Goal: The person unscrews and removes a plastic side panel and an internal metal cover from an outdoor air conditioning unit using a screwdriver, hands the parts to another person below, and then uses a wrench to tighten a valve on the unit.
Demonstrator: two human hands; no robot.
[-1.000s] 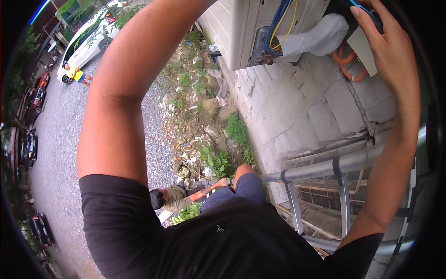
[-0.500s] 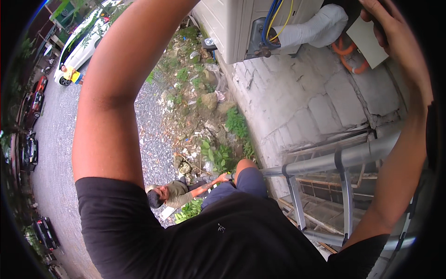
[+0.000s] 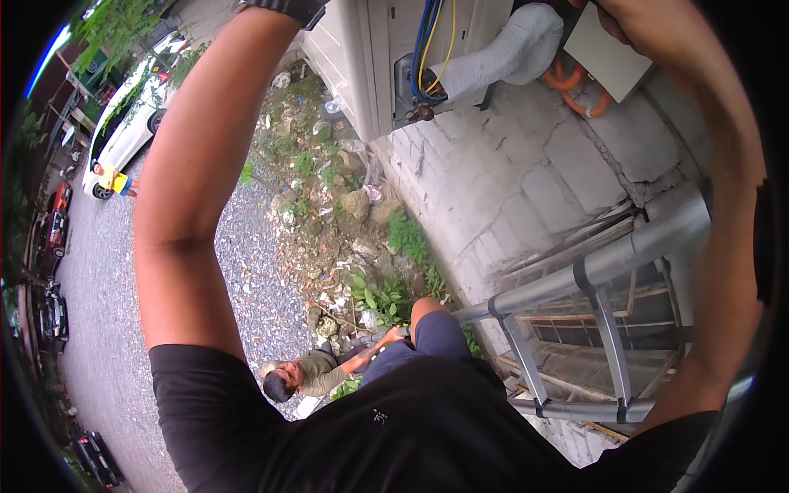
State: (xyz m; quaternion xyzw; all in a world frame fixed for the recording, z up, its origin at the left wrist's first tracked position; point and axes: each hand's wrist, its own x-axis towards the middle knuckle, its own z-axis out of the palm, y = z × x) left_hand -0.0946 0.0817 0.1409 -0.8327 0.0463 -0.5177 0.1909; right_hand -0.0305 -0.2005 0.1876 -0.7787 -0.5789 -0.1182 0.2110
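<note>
My left arm reaches up past the top edge. Its wrist with a dark band (image 3: 288, 8) shows, but the hand is out of sight. My right hand (image 3: 618, 23) is at the top right, largely cut off and in shadow, near a pale flat box (image 3: 604, 59); its grip cannot be made out. Between my arms is a beige outdoor air-conditioner unit (image 3: 345, 66) with a brass-coloured valve (image 3: 421, 112). Blue hoses (image 3: 425, 45) and a yellow hose (image 3: 445, 53) run up from it. A white-wrapped pipe (image 3: 501, 56) leads to the right, beside an orange corrugated conduit (image 3: 588, 107).
A metal ladder (image 3: 604, 329) stands by my right side. Below, a person (image 3: 308, 374) reaches a hand to its rail. A cracked concrete wall (image 3: 526, 172) adjoins rubble and plants (image 3: 386, 296). Another person (image 3: 113, 179) stands by a white car (image 3: 123, 148) on gravel.
My view has shifted, so the air-conditioner unit, wrapped pipe and box sit further left. My left wrist band has come into view. My right hand has moved left at the top edge.
</note>
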